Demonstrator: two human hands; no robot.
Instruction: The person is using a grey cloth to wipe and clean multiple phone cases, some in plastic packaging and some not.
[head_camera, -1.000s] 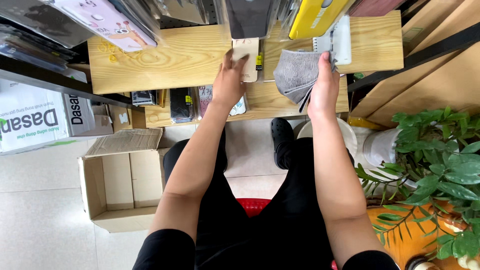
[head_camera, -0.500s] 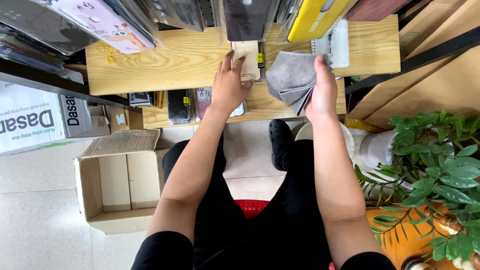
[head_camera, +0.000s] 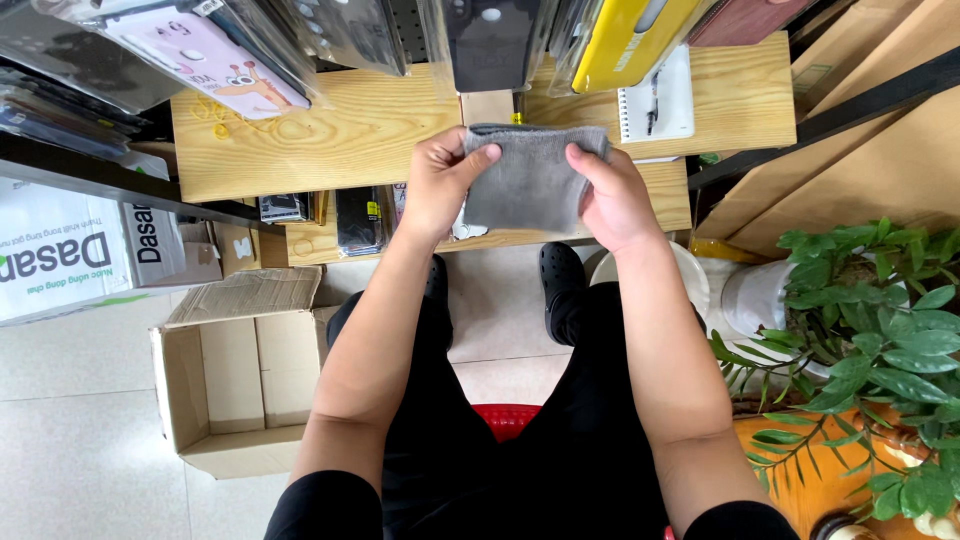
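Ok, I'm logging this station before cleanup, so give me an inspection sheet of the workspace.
Surface: light wooden desk, bare wood at its left part.
Job's things: grey cloth, stretched flat between both hands.
Clutter: spiral notepad on the desk; packaged phone cases hanging above.
Hands: left hand and right hand each pinch a cloth edge with their fingers.
Cables: nothing seen.
Surroundings: open cardboard box on the tiled floor, potted plant on the right.
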